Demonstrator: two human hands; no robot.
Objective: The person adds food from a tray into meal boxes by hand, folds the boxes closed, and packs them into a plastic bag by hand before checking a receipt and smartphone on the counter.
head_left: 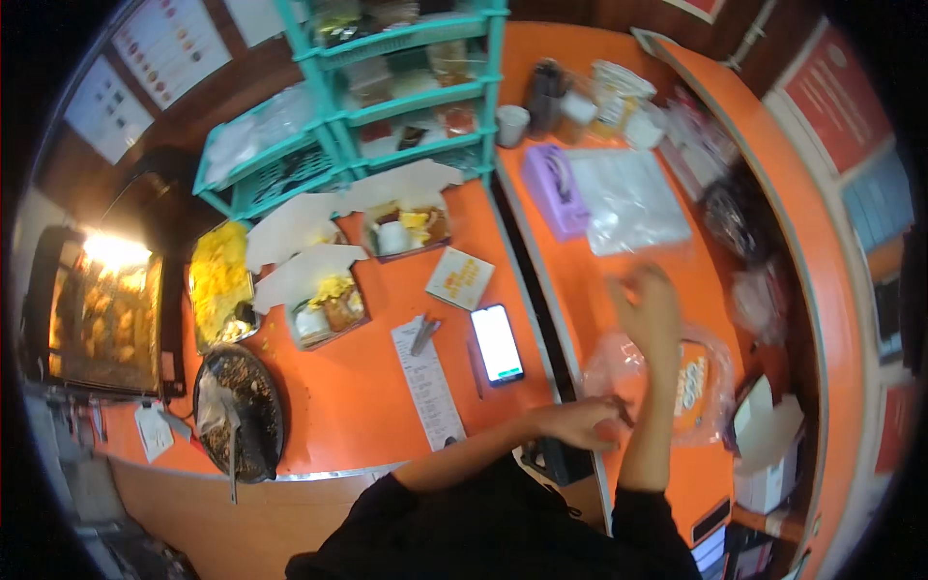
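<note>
On the right counter, a clear plastic bag [605, 362] lies spread around an orange printed box [694, 384]. My left hand [583, 423] is at the bag's lower left edge, its fingers bent and apart, with nothing seen in them. Above the bag is my right hand [645, 301], blurred, with curled fingers; whether it holds something is unclear. Beyond it, a stack of clear plastic bags [629, 199] lies beside a purple tape dispenser-like device [554, 190].
On the left counter are open food boxes [330, 312], a closed printed box [460, 278], a lit phone [496, 344], a paper receipt [428, 384] and a dark pan [250, 435]. Teal shelves [413, 109] stand behind. A dark gap [533, 275] separates the counters.
</note>
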